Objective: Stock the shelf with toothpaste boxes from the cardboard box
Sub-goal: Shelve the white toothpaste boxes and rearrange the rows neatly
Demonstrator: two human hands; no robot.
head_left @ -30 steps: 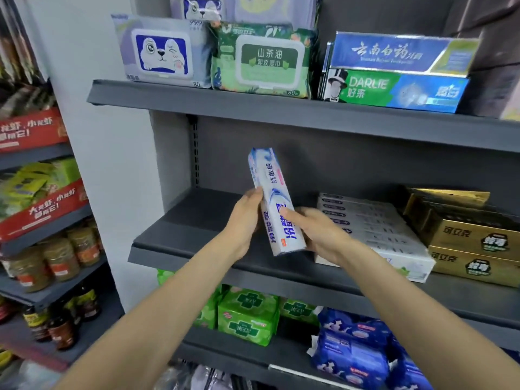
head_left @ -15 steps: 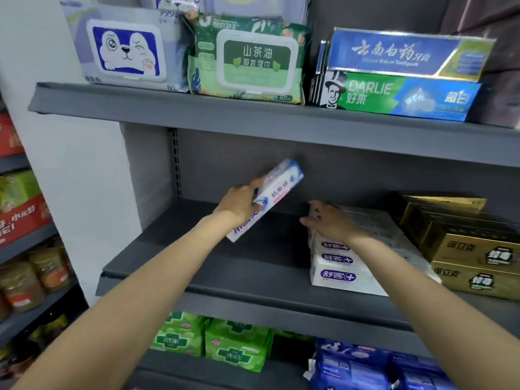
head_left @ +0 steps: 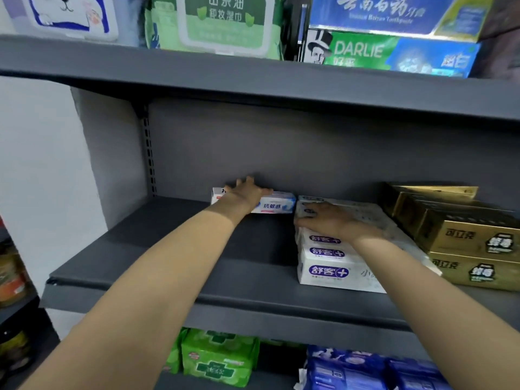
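A white and blue toothpaste box lies lengthwise at the back of the grey middle shelf, close to the rear panel. My left hand rests on top of it with fingers spread and fairly straight, covering its middle. To its right stands a stack of white toothpaste boxes with purple logos. My right hand lies flat on top of that stack, fingers stretched toward its left edge. The cardboard box is out of view.
Gold boxes sit stacked at the right of the same shelf. The shelf above carries wet-wipe packs and Darlie toothpaste boxes. Below are green packs and blue packs. Jars stand on a rack at left.
My left hand carried the white and blue box from mid-air to the back of the shelf and laid it flat. My right hand stayed on the white stack. The camera moved closer.
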